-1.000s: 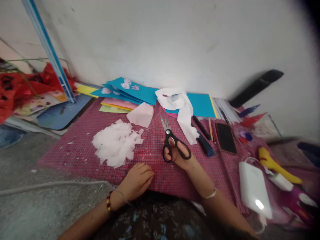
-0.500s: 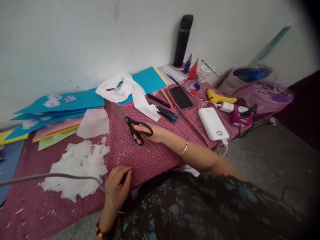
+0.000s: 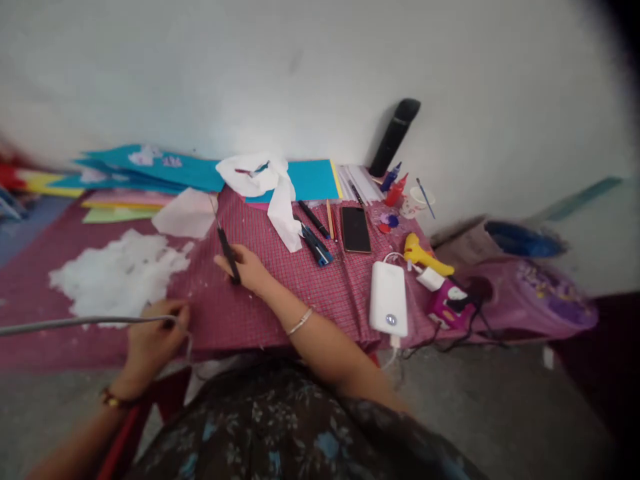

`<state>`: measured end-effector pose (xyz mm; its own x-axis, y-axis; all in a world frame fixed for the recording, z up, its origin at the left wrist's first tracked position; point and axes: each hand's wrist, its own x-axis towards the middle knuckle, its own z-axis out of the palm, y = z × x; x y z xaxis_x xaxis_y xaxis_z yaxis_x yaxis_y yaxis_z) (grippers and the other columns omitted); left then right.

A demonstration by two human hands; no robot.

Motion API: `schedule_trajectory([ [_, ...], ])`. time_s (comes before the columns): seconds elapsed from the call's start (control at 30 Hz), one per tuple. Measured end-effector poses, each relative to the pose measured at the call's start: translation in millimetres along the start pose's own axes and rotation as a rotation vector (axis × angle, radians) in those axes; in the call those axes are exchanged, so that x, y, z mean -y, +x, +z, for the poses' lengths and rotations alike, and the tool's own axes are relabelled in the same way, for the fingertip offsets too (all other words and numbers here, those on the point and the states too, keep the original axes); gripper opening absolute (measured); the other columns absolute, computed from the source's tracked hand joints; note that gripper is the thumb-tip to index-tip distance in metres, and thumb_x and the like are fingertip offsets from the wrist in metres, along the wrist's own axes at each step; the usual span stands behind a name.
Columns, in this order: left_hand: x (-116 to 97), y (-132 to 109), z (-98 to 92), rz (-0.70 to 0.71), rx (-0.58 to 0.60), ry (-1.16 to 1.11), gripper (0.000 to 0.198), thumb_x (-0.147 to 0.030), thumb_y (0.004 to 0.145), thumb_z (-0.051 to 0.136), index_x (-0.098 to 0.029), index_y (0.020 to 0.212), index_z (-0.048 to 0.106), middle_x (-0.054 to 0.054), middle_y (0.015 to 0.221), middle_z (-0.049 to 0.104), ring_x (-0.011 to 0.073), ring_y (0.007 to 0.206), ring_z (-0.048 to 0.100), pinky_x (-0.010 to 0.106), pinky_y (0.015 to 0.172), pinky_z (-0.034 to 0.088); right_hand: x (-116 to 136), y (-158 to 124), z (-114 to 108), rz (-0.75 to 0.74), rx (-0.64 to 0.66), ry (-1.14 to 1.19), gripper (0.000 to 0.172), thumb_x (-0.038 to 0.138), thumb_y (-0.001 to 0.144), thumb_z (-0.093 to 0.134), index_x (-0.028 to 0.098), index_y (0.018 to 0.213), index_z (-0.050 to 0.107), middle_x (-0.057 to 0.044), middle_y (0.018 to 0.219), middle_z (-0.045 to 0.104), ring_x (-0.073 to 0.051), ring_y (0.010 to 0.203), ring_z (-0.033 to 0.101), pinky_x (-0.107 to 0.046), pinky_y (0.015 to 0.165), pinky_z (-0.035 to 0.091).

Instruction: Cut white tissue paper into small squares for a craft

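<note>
My right hand [image 3: 246, 268] is closed around the handles of a pair of black-handled scissors [image 3: 229, 255]. They are seen edge-on, blades pointing away from me toward a pale pink sheet of paper [image 3: 187, 215]. My left hand [image 3: 156, 335] is at the front edge of the table, its fingers loosely curled and nothing visible in them. Just beyond it spreads a pile of white paper pieces [image 3: 123, 273]. A strip of white paper [image 3: 283, 207] lies in a loose loop behind the scissors.
On the checked cloth [image 3: 280, 300] lie a blue box cutter [image 3: 316, 245], a black pen [image 3: 314, 219], a phone [image 3: 355, 230], a white power bank [image 3: 389, 298] and a yellow glue gun [image 3: 426, 255]. Blue sheets [image 3: 185, 171] line the wall. A grey cable [image 3: 65, 325] crosses the left side.
The view has swung, shifting the table in frame. My left hand has moved left to the near edge of the white pile. The scissors have turned edge-on in my right hand.
</note>
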<state>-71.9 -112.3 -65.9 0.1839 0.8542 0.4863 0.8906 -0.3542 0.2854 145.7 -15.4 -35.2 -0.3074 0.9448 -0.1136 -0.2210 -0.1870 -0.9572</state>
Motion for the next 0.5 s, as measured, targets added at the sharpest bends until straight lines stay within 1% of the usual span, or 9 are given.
schedule_trajectory([
  [0.07, -1.4, -4.5, 2.6, -0.083, -0.004, 0.022, 0.016, -0.031, 0.091, 0.052, -0.023, 0.092, 0.066, 0.006, 0.085, 0.071, 0.0223, 0.074, 0.066, 0.036, 0.071, 0.052, -9.8, 0.3, 1.2, -0.032, 0.002, -0.026, 0.042, 0.048, 0.075, 0.081, 0.021, 0.1, 0.059, 0.008, 0.067, 0.054, -0.008, 0.053, 0.053, -0.021, 0.052, 0.046],
  [0.1, -2.8, -5.1, 2.9, -0.101, 0.01, 0.038, 0.017, -0.031, 0.092, 0.051, -0.023, 0.096, 0.066, 0.007, 0.088, 0.071, 0.0229, 0.077, 0.067, 0.037, 0.072, 0.052, -14.0, 0.5, 1.4, -0.037, 0.003, -0.023, 0.044, 0.049, 0.075, 0.081, 0.021, 0.102, 0.059, 0.008, 0.069, 0.055, -0.008, 0.054, 0.054, -0.021, 0.052, 0.047],
  [0.17, -7.4, -3.2, 2.1, -0.109, -0.003, 0.074, 0.02, -0.033, 0.092, 0.05, -0.022, 0.096, 0.066, 0.007, 0.086, 0.07, 0.0236, 0.078, 0.066, 0.037, 0.072, 0.052, -19.0, 1.3, 1.0, -0.028, 0.0, 0.017, 0.045, 0.05, 0.076, 0.079, 0.022, 0.103, 0.058, 0.008, 0.069, 0.055, -0.008, 0.052, 0.054, -0.022, 0.052, 0.047],
  [0.23, -13.8, 0.5, 0.4, -0.087, 0.002, 0.111, 0.021, -0.034, 0.092, 0.048, -0.021, 0.094, 0.065, 0.008, 0.086, 0.07, 0.024, 0.078, 0.066, 0.038, 0.071, 0.052, -19.0, 2.6, -0.4, -0.011, -0.003, 0.085, 0.04, 0.05, 0.079, 0.077, 0.021, 0.098, 0.056, 0.008, 0.067, 0.053, -0.009, 0.049, 0.054, -0.021, 0.05, 0.047],
  [0.37, -27.0, 0.3, -2.0, -0.001, -0.011, 0.124, 0.021, -0.033, 0.091, 0.047, -0.023, 0.093, 0.066, 0.008, 0.087, 0.071, 0.0236, 0.082, 0.068, 0.038, 0.077, 0.054, -11.9, 2.2, -7.5, -0.001, -0.029, 0.193, 0.031, 0.045, 0.084, 0.072, 0.022, 0.088, 0.051, 0.009, 0.061, 0.054, -0.009, 0.044, 0.055, -0.021, 0.047, 0.046],
  [0.5, -36.0, -3.6, -2.8, 0.176, 0.0, 0.066, 0.017, -0.032, 0.088, 0.052, -0.025, 0.09, 0.068, 0.005, 0.083, 0.072, 0.0223, 0.079, 0.067, 0.037, 0.078, 0.056, -6.8, -3.9, -20.4, -0.005, -0.092, 0.196, 0.029, 0.043, 0.085, 0.07, 0.021, 0.085, 0.05, 0.007, 0.062, 0.058, -0.009, 0.046, 0.058, -0.02, 0.048, 0.048],
])
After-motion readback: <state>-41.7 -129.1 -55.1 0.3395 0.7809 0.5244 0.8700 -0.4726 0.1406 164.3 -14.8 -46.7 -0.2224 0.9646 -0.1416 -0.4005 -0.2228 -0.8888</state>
